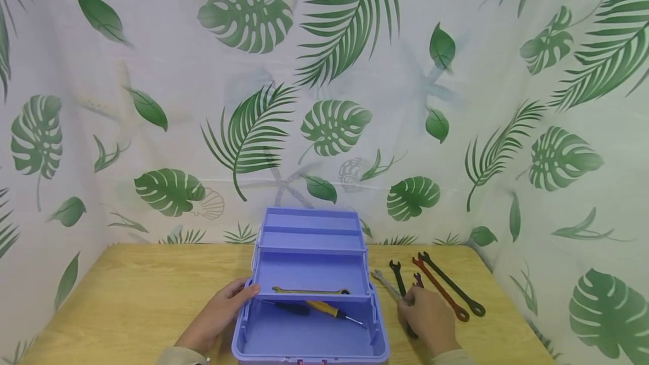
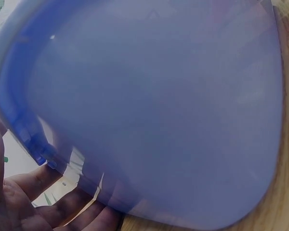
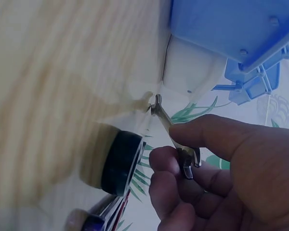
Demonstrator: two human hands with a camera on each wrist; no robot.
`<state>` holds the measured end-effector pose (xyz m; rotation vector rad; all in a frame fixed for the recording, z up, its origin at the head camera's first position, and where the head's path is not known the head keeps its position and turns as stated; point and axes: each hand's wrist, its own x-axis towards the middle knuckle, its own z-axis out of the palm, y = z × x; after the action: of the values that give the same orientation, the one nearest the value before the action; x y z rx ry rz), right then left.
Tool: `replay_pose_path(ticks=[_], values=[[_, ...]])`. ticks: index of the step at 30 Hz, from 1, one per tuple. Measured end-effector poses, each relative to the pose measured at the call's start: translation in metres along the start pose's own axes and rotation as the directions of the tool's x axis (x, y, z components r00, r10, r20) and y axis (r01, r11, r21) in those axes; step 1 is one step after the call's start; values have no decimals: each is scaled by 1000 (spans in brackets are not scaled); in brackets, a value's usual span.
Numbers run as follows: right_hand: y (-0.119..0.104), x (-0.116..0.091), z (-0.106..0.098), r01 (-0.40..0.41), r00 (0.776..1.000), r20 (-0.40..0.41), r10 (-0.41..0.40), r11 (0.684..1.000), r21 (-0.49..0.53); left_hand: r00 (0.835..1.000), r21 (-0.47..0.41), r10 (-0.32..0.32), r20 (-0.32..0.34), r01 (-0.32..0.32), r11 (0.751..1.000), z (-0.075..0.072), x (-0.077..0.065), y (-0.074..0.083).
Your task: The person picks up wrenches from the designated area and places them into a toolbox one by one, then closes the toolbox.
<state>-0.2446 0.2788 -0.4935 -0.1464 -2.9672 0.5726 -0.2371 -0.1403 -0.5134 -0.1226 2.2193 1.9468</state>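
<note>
A blue-purple toolbox (image 1: 304, 345) stands with its stepped trays (image 1: 311, 272) raised at the back. My left hand (image 1: 220, 311) grips its left side, thumb over the tray's edge; in the left wrist view the fingers (image 2: 89, 211) curl beneath the box's side. My right hand (image 1: 428, 317), right of the box, pinches a silver wrench (image 3: 166, 120) between thumb and fingers, its open end pointing away from the palm. A yellow wrench (image 1: 309, 291) lies in the lowest tray. Inside the box are a yellow-handled screwdriver (image 1: 324, 308) and a black-handled tool (image 1: 294, 308), partly hidden by the tray.
Right of the box on the wooden table (image 1: 152, 292) lie a black wrench (image 1: 399, 279), a small purple wrench (image 1: 418, 280), a red wrench (image 1: 442, 290) and a long dark green wrench (image 1: 453, 286). A leaf-patterned cloth (image 1: 324, 72) hangs behind and at both sides.
</note>
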Motion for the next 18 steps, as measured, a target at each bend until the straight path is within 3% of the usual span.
replay_pose_path(ticks=[7, 18], values=[[4, 0, 0, 4, 1000, 10, -4, 1000, 24, 999, -35, 9, 33, -8, 999, 0, 0, -4], [3, 3, 0, 8, 1000, 10, -8, 1000, 25, 1000, -11, 9, 23, -9, 1000, 0, -1, -1]])
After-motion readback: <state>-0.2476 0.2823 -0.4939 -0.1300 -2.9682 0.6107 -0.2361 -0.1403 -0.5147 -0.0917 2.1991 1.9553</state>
